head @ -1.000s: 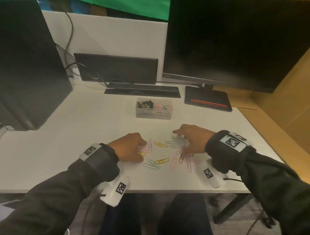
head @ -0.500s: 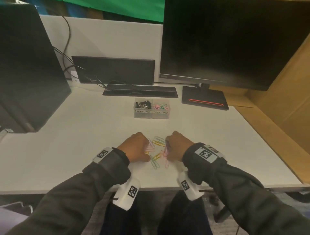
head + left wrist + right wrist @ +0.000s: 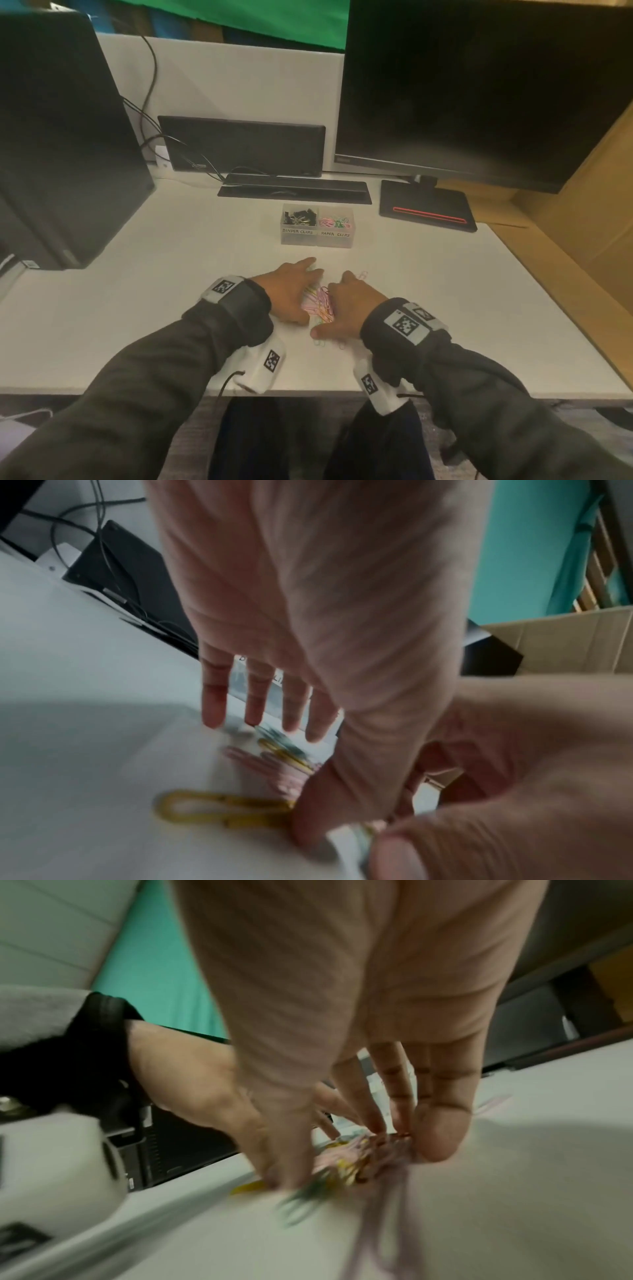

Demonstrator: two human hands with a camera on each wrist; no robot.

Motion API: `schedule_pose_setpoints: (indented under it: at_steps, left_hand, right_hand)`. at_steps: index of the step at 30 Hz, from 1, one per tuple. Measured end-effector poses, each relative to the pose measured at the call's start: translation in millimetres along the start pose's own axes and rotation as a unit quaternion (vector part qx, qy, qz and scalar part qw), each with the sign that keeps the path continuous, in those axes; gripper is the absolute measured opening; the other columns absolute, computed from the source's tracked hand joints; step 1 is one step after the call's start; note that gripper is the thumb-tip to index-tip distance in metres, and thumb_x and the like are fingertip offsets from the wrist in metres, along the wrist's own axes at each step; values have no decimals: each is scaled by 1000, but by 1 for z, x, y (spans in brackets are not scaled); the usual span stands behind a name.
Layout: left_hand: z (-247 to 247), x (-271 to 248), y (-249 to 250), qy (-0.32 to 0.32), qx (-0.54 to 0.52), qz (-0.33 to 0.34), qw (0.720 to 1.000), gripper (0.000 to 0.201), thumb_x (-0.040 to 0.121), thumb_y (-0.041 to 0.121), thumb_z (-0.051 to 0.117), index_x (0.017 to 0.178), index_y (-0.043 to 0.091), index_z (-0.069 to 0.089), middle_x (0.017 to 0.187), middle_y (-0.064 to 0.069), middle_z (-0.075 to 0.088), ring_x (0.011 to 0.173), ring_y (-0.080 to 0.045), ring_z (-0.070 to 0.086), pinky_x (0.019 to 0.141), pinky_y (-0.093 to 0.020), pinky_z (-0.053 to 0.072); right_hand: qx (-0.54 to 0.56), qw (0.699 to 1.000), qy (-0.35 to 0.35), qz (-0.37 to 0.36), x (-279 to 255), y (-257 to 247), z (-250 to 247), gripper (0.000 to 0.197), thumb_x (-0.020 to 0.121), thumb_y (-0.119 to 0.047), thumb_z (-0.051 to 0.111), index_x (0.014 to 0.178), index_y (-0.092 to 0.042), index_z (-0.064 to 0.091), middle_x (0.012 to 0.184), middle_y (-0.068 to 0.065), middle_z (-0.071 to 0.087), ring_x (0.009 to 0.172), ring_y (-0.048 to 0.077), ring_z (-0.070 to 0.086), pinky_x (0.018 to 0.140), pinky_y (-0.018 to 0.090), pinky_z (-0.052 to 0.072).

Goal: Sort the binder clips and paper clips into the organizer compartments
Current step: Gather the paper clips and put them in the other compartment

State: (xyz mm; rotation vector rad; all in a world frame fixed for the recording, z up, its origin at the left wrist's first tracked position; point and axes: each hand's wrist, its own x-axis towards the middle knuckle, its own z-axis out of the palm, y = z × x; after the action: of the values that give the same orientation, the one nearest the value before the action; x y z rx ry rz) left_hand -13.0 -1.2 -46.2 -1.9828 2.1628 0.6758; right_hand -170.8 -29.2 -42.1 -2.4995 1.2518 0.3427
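Note:
Several coloured paper clips point(image 3: 322, 303) lie bunched in a heap on the white desk point(image 3: 171, 308), pressed between my two hands. My left hand point(image 3: 291, 293) lies at the heap's left with fingers point(image 3: 253, 696) straight and its thumb by a yellow clip point(image 3: 219, 808). From the right, my right hand point(image 3: 347, 306) touches the heap point(image 3: 363, 1153) with extended fingers point(image 3: 394, 1096). A few stray clips point(image 3: 320, 342) lie near my right thumb, and one clip point(image 3: 362, 274) lies beyond my right fingers. The clear organizer point(image 3: 317, 236) stands further back, with black binder clips point(image 3: 298, 217) in the left compartment and paper clips point(image 3: 335, 222) in the right.
A black computer case point(image 3: 61, 154) stands at the left and a monitor point(image 3: 479, 85) at the back right on its base point(image 3: 428, 209). A dark device point(image 3: 239, 144) with cables and a flat black bar point(image 3: 294, 188) sit behind the organizer. Cardboard point(image 3: 565, 222) borders the right.
Both hands have swept inward, pushing the spread-out paper clips into one tight heap between them. My left fingers have gone from curled to straight.

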Motion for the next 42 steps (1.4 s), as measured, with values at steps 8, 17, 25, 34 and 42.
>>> schedule_pose_setpoints:
  at_steps: [8,17,25,34,42]
  left_hand:
    - [-8,7,-8,77,-16,3,997,42,80,21,69,121,15,66,121,-3,59,107,-24,58,94,-38,49]
    - [-1,10,-6,133,-28,-37,990,19,84,22,67,102,17,70,109,-8,64,95,-27,62,83,-33,52]
    - [1,15,-6,104,37,-31,993,22,96,17,46,110,7,61,116,-15,57,100,-33,59,82,-35,47]
    - [-7,8,3,67,97,-25,993,27,93,8,41,110,5,61,115,-19,59,102,-36,60,72,-32,40]
    - [-73,28,7,170,-19,12,985,20,92,12,47,75,8,57,73,-3,50,71,-24,52,64,-28,37]
  right_hand:
    - [29,998,53,23,33,-4,-8,18,84,-3,53,95,-5,66,91,15,52,82,28,49,71,30,40]
    - [51,995,82,20,45,12,-21,28,88,-13,60,115,-13,71,116,17,63,102,37,61,88,33,50]
    - [129,976,176,23,46,27,-66,27,88,-5,63,113,-11,71,115,11,69,103,27,63,98,31,47]
    - [36,986,153,64,121,20,-119,39,85,-19,70,121,-6,65,119,15,64,103,32,64,94,39,53]
    - [145,961,232,46,101,44,-113,28,95,-18,52,105,-2,73,106,17,71,99,32,65,87,35,51]
